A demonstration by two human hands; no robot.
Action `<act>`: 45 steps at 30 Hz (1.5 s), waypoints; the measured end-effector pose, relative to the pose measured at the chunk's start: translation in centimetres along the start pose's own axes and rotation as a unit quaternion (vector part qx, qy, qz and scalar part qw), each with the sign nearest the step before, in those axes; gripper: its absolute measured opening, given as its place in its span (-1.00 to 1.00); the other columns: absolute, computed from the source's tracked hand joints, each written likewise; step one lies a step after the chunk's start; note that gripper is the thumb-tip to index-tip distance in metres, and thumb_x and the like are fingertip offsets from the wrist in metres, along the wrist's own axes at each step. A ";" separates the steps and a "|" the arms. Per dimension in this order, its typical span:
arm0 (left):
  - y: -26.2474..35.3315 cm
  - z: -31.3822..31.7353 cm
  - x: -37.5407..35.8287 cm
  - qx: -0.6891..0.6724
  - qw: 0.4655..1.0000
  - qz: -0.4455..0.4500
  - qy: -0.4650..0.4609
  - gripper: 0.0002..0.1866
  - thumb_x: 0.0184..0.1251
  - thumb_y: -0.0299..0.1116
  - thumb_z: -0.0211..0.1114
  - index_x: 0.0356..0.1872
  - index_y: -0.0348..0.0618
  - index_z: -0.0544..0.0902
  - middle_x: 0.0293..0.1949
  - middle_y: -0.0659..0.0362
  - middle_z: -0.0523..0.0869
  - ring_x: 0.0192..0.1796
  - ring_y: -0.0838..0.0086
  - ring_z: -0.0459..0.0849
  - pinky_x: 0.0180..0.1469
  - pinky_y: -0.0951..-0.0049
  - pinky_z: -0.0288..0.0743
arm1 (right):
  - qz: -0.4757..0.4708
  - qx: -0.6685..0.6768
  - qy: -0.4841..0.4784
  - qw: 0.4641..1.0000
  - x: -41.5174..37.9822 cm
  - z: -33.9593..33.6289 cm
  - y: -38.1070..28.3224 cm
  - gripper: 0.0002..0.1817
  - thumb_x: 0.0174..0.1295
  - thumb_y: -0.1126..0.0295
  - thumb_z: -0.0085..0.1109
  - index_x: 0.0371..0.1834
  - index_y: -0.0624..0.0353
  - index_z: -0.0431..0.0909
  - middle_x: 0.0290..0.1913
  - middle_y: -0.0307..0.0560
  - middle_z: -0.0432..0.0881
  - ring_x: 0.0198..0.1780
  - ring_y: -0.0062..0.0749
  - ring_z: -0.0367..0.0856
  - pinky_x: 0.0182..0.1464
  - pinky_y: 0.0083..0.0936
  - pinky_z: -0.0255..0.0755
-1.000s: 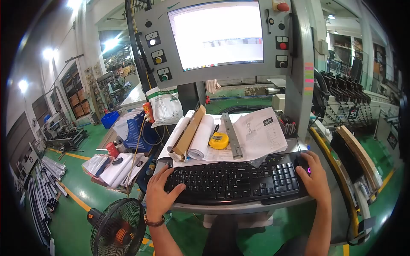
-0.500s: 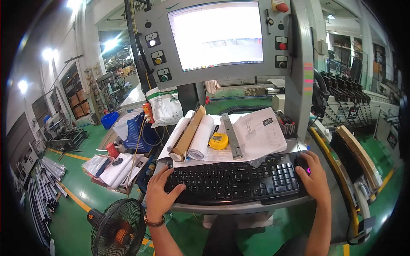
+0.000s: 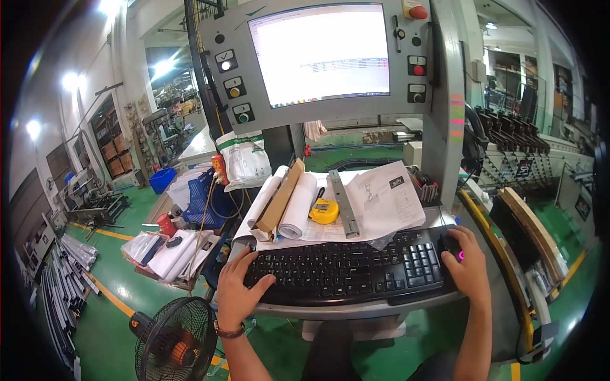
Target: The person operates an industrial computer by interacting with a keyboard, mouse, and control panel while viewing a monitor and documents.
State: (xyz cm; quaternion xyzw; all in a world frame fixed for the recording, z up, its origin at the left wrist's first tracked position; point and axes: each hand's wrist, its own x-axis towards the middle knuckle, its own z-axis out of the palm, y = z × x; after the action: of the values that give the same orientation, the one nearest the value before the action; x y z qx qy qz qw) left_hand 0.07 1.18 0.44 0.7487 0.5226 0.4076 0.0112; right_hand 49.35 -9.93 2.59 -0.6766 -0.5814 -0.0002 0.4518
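My left hand (image 3: 240,287) rests on the left end of the black keyboard (image 3: 346,272), thumb and fingers spread, holding nothing. At the keyboard's right side, my right hand (image 3: 468,263) is wrapped round a dark mouse (image 3: 452,244), which it partly hides. Behind the keys lie paper sheets (image 3: 391,197), rolled paper (image 3: 297,209), a brown cardboard strip (image 3: 279,200), a yellow tape measure (image 3: 324,211) and a grey metal bar (image 3: 344,204). Above them a lit screen (image 3: 321,54) shows a mostly white window with a few rows.
Buttons and a red emergency knob (image 3: 418,12) flank the screen. A white bag (image 3: 244,162) hangs behind the papers on the left. Below my left arm stands a black fan (image 3: 176,340). Papers and a red cup (image 3: 166,224) are at the left; a yellow rail (image 3: 499,254) runs at the right.
The view has shifted very slightly. Both hands stay in place on the keyboard and mouse.
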 end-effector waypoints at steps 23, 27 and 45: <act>0.1 0.0 0.0 -0.001 1.000 -0.005 0.000 -0.18 0.37 0.17 0.73 0.49 -0.18 0.81 0.60 -0.06 0.77 0.62 -0.09 0.68 0.73 -0.08 0.41 | -0.004 -0.010 -0.012 1.000 0.1 0.1 0.2 -0.38 0.58 0.20 0.43 0.60 0.29 0.62 0.69 0.20 0.59 0.58 0.32 0.68 0.58 0.00 0.56; 0.0 0.0 0.0 -0.001 1.000 -0.010 -0.003 -0.18 0.38 0.19 0.72 0.49 -0.19 0.81 0.60 -0.06 0.77 0.62 -0.08 0.69 0.74 -0.08 0.41 | -0.005 -0.011 -0.014 1.000 0.2 0.0 0.0 -0.37 0.58 0.21 0.43 0.61 0.29 0.62 0.69 0.19 0.59 0.57 0.31 0.69 0.58 -0.01 0.57; -0.1 0.1 -0.1 -0.001 1.000 -0.004 0.001 -0.17 0.38 0.19 0.73 0.49 -0.18 0.81 0.60 -0.04 0.77 0.61 -0.07 0.70 0.72 -0.10 0.42 | -0.007 0.009 -0.007 1.000 0.1 0.1 0.2 -0.36 0.40 0.38 0.43 0.57 0.28 0.64 0.66 0.20 0.61 0.58 0.30 0.67 0.62 -0.03 0.53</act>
State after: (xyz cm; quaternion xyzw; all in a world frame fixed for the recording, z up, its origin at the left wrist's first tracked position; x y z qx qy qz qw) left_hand 0.03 1.22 0.30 0.7460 0.5253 0.4091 0.0131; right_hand 49.49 -9.78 2.41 -0.6684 -0.5893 0.0063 0.4537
